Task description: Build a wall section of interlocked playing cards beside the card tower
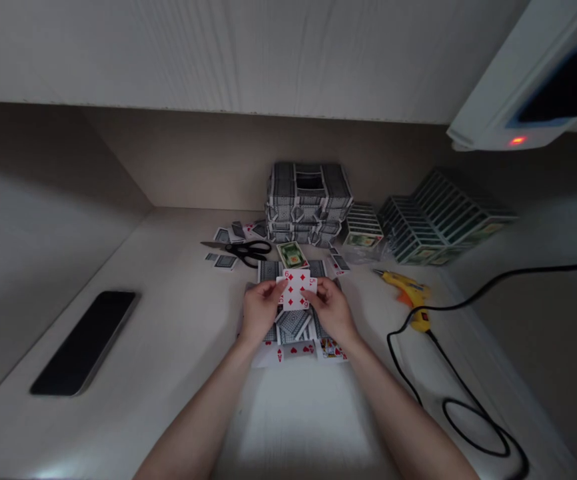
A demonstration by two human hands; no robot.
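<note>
Between my two hands I hold playing cards [296,291], a six of diamonds face up with a second card's edge showing crosswise behind it. My left hand [261,307] pinches the left side with thumb and fingers. On the right side my right hand [336,308] grips in the same way. Beneath them lies a panel of joined cards [294,325], mostly grey patterned backs, with red-suited faces along its near edge. Just beyond the held cards is a green-and-cream card box [292,254].
A structure built of cards [309,197] stands at the back wall, with several card boxes [431,223] to its right. Black scissors [246,251] lie among card pieces. A yellow glue gun [411,290] with a looping black cable lies right, a phone [86,343] left.
</note>
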